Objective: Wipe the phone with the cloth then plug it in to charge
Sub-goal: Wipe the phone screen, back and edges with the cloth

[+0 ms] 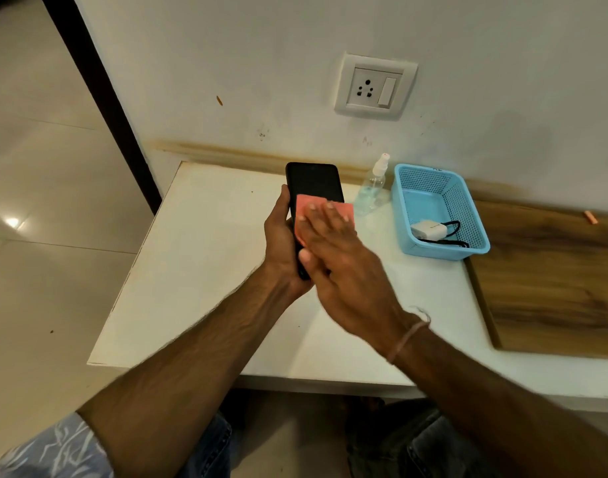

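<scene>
Left hand (281, 250) grips the black phone (314, 182) above the white surface (199, 270), screen up. Right hand (343, 267) presses the pink cloth (307, 210) flat on it, fingers straight. Charger (428, 231) sits in the blue basket (468, 201).

Left half of the white laminate tabletop (199, 270) lies bare: open way in from the left edge and the front. Middle air taken by the left hand (281, 246) gripping a raised black slab phone (312, 182), with the right hand (343, 260) laid flat over it. Back right crowded: a clear plastic spray bottle (373, 188) stands just beside a light-blue perforated plastic basket (468, 208), narrow gap between. Basket top open; white charger block (428, 230) and black cable (454, 224) inside. White wall socket plate (374, 86) above the bottle, reachable over it.
</scene>
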A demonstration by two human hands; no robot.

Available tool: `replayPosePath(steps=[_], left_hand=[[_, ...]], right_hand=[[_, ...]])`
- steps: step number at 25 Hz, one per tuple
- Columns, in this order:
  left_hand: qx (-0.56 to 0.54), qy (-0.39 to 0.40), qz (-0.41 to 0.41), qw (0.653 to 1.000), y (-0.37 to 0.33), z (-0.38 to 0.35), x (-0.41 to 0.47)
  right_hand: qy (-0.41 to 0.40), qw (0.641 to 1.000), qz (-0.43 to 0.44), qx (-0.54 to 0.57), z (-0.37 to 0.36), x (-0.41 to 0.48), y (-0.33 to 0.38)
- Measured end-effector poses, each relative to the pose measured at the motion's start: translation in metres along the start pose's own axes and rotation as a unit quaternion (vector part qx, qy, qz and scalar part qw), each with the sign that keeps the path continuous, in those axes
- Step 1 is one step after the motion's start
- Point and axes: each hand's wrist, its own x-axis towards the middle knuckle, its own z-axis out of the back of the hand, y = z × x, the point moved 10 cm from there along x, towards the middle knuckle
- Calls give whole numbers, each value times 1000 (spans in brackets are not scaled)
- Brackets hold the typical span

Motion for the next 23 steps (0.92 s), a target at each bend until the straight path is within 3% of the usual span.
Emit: replayPosePath(steps=[5,16,23], left_hand=[[-20,15,7,1000,-9,1,0],[7,-17,-51,999,-11,-10,-1],[1,-10,-53,999,-8,-6,-3]], right_hand=[[57,987,149,-20,-2,-37,12],[-18,1000,-6,-17,22,91,-35],[-21,998,42,29,12,45,-13]])
